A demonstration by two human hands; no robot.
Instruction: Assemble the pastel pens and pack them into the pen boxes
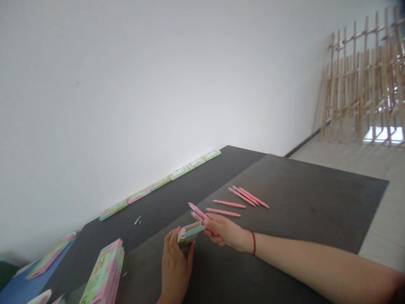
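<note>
My left hand (175, 261) grips a small pink and green box (190, 233) whose open end faces up and to the right. My right hand (223, 229), with a red string round the wrist, is closed on pink pens (198, 211) right beside that opening; their tips stick out to the upper left. Just beyond my right hand, two single pink pens (229, 204) lie on the dark table, and a small group of pink pens (249, 197) lies farther right. The inside of the box is mostly hidden.
A stack of pink and green boxes (103, 274) stands at the lower left. Flat boxes (161, 183) line the wall edge of the dark table (316, 194). Small scraps (138, 220) lie at the left. Wooden racks (363, 80) stand back right.
</note>
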